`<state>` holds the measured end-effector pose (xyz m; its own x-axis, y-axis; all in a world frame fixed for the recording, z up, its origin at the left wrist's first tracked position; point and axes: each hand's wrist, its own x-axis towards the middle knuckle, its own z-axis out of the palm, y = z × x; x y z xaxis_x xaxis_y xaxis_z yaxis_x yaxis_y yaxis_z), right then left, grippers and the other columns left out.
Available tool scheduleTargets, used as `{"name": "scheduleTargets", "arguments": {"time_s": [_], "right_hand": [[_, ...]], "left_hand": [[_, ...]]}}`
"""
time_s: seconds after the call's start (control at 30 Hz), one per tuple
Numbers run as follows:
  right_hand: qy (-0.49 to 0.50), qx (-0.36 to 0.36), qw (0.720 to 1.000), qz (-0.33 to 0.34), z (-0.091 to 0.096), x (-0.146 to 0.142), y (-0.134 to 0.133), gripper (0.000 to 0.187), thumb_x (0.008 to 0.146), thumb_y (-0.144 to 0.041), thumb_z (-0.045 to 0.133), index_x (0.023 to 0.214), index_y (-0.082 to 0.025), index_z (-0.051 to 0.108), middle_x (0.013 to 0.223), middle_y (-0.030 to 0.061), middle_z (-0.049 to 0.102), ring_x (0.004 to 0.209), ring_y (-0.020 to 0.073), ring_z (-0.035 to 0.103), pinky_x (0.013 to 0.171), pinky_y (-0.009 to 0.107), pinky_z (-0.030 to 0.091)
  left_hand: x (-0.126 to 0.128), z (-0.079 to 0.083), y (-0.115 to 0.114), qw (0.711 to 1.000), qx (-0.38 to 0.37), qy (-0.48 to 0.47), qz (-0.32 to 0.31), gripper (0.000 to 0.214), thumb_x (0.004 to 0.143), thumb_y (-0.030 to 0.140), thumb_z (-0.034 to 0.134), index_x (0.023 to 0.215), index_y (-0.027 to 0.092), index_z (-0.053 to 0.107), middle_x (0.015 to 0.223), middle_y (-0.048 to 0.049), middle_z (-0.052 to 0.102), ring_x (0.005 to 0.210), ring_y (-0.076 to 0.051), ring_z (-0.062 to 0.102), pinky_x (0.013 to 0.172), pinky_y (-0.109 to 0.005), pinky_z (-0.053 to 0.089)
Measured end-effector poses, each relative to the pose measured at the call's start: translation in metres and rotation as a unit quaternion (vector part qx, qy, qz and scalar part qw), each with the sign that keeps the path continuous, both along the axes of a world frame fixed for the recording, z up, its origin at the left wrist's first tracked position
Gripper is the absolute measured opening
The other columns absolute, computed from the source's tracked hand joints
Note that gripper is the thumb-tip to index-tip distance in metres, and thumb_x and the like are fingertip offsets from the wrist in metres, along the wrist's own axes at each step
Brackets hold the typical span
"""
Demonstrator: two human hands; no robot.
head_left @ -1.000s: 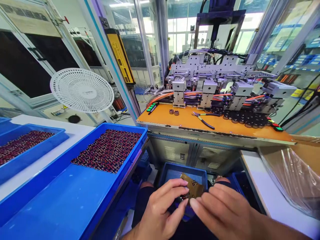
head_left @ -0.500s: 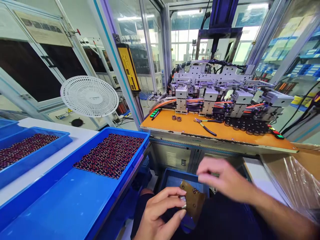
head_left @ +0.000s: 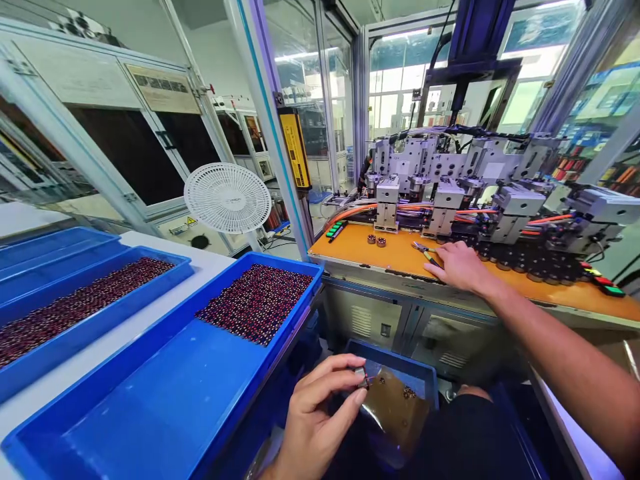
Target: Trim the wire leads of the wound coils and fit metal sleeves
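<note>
My left hand point(head_left: 320, 413) is low in front of me, thumb and fingers pinched on a small part point(head_left: 361, 375) at the edge of a brown plastic bag point(head_left: 395, 410) that has several small round parts lying on it. My right hand point(head_left: 457, 265) reaches out onto the orange bench top point(head_left: 360, 253), its fingers curled over the pliers point(head_left: 425, 252) lying there. Whether it has lifted them I cannot tell. Two small round parts point(head_left: 376, 241) lie on the bench to the left of that hand.
A machine point(head_left: 475, 193) with grey blocks and orange cables fills the back of the bench. Blue trays point(head_left: 165, 393) of small dark parts point(head_left: 255, 301) stand at my left, a white fan point(head_left: 227, 198) behind them. A blue bin point(head_left: 425, 373) sits below the bench.
My right hand left the bag and reached up and forward onto the bench, landing on the pliers. My left hand kept its pinch on the bag. The camera turned left.
</note>
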<state>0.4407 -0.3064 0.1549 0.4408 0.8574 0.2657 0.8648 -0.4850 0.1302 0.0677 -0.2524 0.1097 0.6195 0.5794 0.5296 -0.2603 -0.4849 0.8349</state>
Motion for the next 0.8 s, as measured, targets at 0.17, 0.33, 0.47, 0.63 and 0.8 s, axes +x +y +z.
{"name": "scheduleTargets", "arguments": {"time_s": [0.17,0.33,0.47,0.63,0.8], "right_hand": [[0.002,-0.018,1.000,0.021,-0.003,0.000,-0.021,0.056,0.092,-0.056,0.045,0.116,-0.008,0.063,0.115,0.0210,0.063,0.101,0.0329,0.059,0.087,0.043,0.048],[0.006,-0.009,1.000,0.028,-0.001,-0.011,-0.044,0.051,0.085,-0.043,0.059,0.122,-0.008,0.059,0.112,0.0207,0.063,0.102,0.0354,0.060,0.090,0.046,0.049],[0.014,0.018,0.998,0.052,-0.018,-0.049,-0.076,0.059,0.075,-0.018,0.059,0.133,-0.007,0.050,0.115,0.0201,0.059,0.106,0.0340,0.059,0.095,0.045,0.049],[0.262,0.151,0.947,0.112,-0.084,-0.144,-0.130,0.046,0.087,-0.025,0.050,0.133,-0.018,0.048,0.120,0.0171,0.060,0.112,0.0301,0.061,0.089,0.040,0.055],[0.682,0.160,0.707,0.101,-0.125,-0.228,-0.152,0.052,0.092,-0.048,0.054,0.139,-0.026,0.049,0.103,0.0117,0.069,0.087,0.0223,0.070,0.079,0.035,0.057]], "left_hand": [[0.002,-0.002,-0.003,0.999,-0.040,0.004,-0.013,0.027,0.080,0.006,0.068,0.096,0.027,0.076,0.106,-0.0067,0.076,0.092,-0.020,0.073,0.071,-0.025,0.061],[0.007,0.000,-0.005,0.999,-0.045,0.004,-0.028,0.024,0.081,0.007,0.069,0.094,0.025,0.077,0.104,-0.0084,0.076,0.095,-0.021,0.073,0.074,-0.027,0.061],[0.005,0.002,-0.004,0.999,-0.047,-0.005,-0.028,0.024,0.081,0.006,0.068,0.095,0.023,0.077,0.104,-0.0096,0.076,0.094,-0.021,0.073,0.075,-0.028,0.062],[0.002,-0.002,-0.002,0.999,-0.040,0.005,-0.020,0.027,0.081,0.004,0.068,0.097,0.024,0.076,0.106,-0.0079,0.075,0.096,-0.020,0.072,0.077,-0.028,0.061],[0.007,-0.006,0.000,0.999,-0.012,0.025,-0.030,0.030,0.081,0.002,0.067,0.101,0.024,0.074,0.109,-0.0075,0.074,0.099,-0.020,0.071,0.083,-0.030,0.060]]}}
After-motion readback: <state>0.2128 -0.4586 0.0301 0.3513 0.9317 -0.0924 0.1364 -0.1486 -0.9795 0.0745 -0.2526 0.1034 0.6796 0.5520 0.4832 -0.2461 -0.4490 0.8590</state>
